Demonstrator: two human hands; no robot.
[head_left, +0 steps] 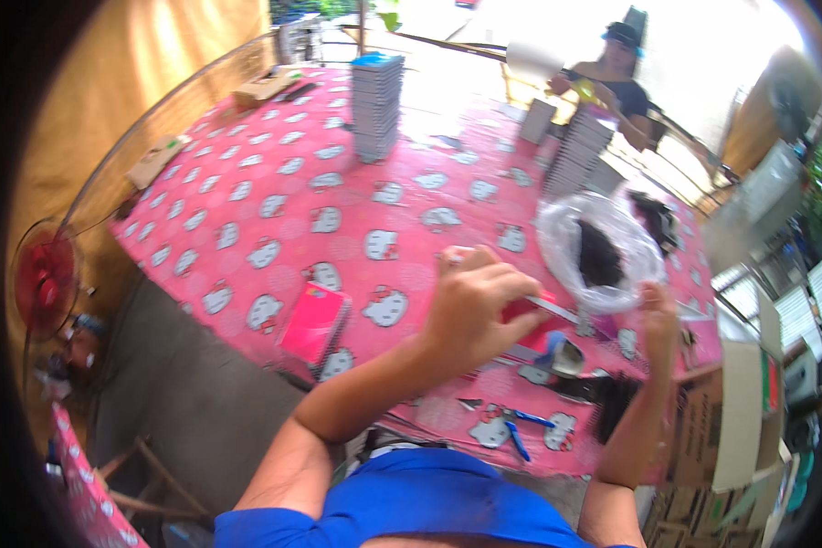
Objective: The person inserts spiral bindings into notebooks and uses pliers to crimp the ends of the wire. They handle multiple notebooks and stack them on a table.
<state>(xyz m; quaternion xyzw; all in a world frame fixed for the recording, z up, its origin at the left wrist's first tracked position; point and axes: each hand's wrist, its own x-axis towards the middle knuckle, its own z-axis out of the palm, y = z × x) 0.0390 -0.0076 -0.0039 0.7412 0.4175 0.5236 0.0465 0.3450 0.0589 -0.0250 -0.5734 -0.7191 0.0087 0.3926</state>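
My left hand point(475, 297) is closed on a thin red-and-white notebook point(557, 310), seen nearly edge-on over the pink table. My right hand point(659, 324) is raised beside the clear plastic bag point(562, 228), its fingers pinched together; what they hold, if anything, is too blurred to make out. Inside the bag lies a dark mass point(600, 254). Below my hands are a blue-and-silver roll-like thing point(564, 356), blue-handled pliers point(521, 427) and a heap of black strands point(612, 402). To the left lies a bright pink spiral notebook point(315, 321).
A tall notebook stack point(376, 110) stands at the back of the pink-covered table point(338, 247). Another leaning stack point(577, 151) is at the far right, where a co-worker point(612, 87) sits. An open cardboard box point(703, 420) is at my right, a red fan point(47, 279) at far left.
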